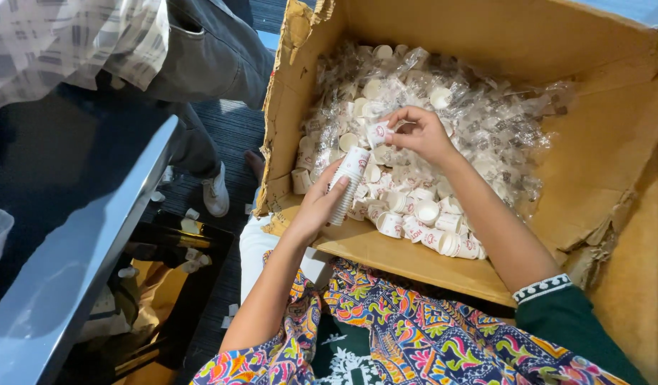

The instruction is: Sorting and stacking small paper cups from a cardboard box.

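My left hand (316,208) grips a tall nested stack of small white paper cups (346,184), held tilted over the near edge of a large cardboard box (592,164). My right hand (418,132) pinches a single small white cup (377,132) just above the top of the stack. Inside the box lie several loose white cups with red prints (421,217), heaped near the front, and crumpled clear plastic wrappers (485,117) spread across the back.
A grey table edge (79,264) runs along the left. Another person in grey trousers (208,50) and a white shoe (216,194) stands at the upper left. A patterned colourful garment (414,335) covers my lap. Paper scraps lie on the dark floor.
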